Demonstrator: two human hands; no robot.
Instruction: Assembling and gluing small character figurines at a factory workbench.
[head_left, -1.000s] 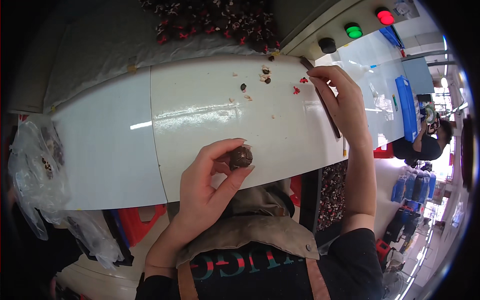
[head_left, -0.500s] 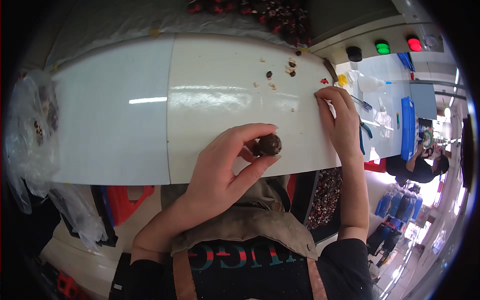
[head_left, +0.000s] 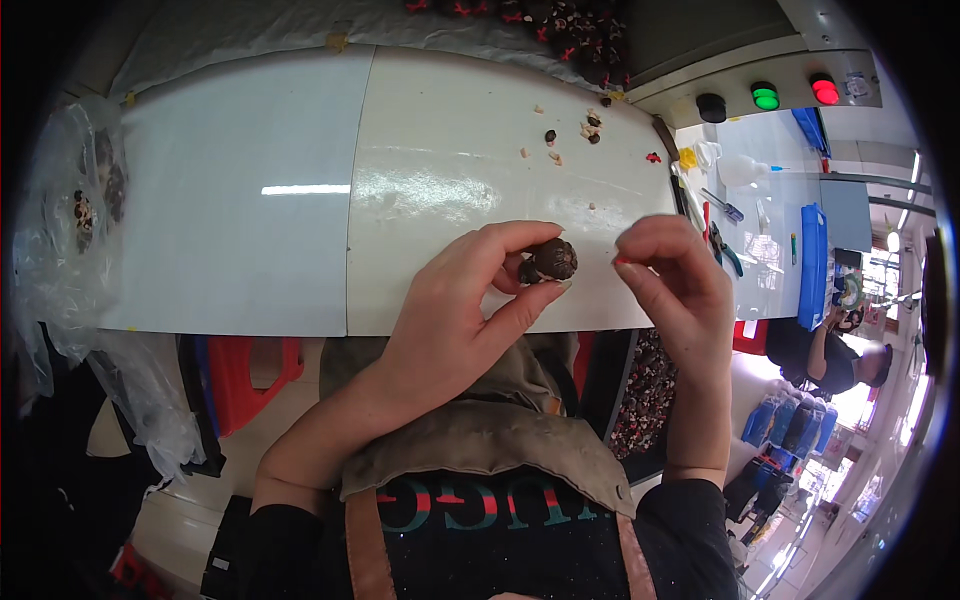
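Observation:
My left hand [head_left: 455, 300] holds a small dark brown figurine [head_left: 555, 259] between thumb and fingers, above the table's front edge. It has a round, textured head and some pale parts below. To the right of it, my right hand [head_left: 685, 290] pinches a tiny red piece [head_left: 622, 262] at the thumb and fingertip. The two hands are a short gap apart. On the white table [head_left: 430, 280], farther back, lie a few small dark brown parts [head_left: 550, 136], pale bits [head_left: 590, 118] and another small red piece [head_left: 653, 157]. The exact kind of the red pieces is too small to tell.
Pliers [head_left: 725, 250], a white squeeze bottle [head_left: 742, 168] and a blue tray [head_left: 815, 260] lie to the right. Many dark figurines with red bits [head_left: 580, 35] stand at the back. A clear plastic bag [head_left: 75, 250] hangs over the left end. A dark bin of parts [head_left: 645, 400] sits below the table.
My right hand has come back from the table's right side toward the figurine, with the tiny red piece now showing in its pinch. My left hand has raised the figurine slightly.

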